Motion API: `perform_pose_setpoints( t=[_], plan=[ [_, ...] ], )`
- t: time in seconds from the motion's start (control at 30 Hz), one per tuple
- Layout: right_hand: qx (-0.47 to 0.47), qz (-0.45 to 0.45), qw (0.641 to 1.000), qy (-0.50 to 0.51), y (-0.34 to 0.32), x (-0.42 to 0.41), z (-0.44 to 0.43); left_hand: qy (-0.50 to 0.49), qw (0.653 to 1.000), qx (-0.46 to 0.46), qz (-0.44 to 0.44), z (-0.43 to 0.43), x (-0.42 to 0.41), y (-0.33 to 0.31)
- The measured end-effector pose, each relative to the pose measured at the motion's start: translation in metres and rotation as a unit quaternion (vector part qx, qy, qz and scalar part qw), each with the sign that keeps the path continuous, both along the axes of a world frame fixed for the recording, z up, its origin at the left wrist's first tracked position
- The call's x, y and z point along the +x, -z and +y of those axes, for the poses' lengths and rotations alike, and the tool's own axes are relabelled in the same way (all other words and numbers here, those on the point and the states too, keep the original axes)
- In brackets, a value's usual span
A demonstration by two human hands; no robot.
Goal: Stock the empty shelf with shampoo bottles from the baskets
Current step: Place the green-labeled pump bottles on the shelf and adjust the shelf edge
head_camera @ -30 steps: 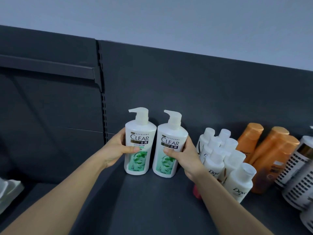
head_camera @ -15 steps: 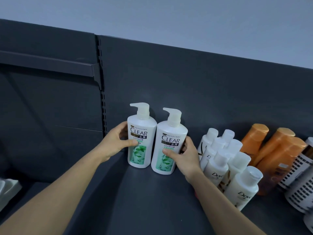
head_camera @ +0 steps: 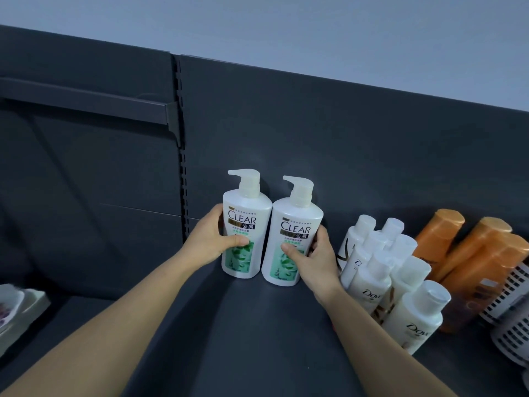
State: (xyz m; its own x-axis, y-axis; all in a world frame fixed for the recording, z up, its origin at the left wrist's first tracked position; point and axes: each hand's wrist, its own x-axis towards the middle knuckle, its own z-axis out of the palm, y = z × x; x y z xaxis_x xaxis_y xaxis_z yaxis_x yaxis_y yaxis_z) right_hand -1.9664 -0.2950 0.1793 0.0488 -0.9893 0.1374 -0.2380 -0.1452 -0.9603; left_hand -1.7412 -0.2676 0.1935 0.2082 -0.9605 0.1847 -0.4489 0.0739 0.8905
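left bottle (head_camera: 246,224) | white, pump top, green label, upright | right bottle (head_camera: 294,233) | same look, upright, touching it | both near shelf (head_camera: 257,325) back edge

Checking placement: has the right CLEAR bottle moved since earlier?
Yes: the right CLEAR bottle slid slightly back toward the back panel, judged against the Dove bottles.

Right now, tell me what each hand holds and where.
The left hand grips the left CLEAR bottle by its mid-body; the right hand grips the right CLEAR bottle by its mid-body.
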Motion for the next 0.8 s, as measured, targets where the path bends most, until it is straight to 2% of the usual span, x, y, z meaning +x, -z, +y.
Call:
perform_pose_setpoints(
  t=[0.17,0.4,0.47,0.57,0.8],
  plan=[
    [-0.043,0.075,0.996,0.031,-0.012,0.004,0.016,-0.037,0.998,-0.011,-0.058,0.015,-0.006,-0.004],
    [-0.088,0.139,0.982,0.095,-0.016,0.003,0.062,-0.115,0.962,0.042,-0.243,0.079,0.001,-0.009],
    [-0.104,0.16,0.98,0.058,-0.015,0.003,0.08,-0.135,0.944,0.058,-0.295,0.108,0.005,-0.009],
    [-0.121,0.214,0.968,-0.053,-0.01,0.008,0.111,-0.175,0.918,0.092,-0.343,0.158,0.007,-0.006],
    [-0.14,0.318,0.89,-0.294,0.002,0.04,0.197,-0.27,0.848,0.203,-0.409,0.298,0.003,0.01]
  ],
)
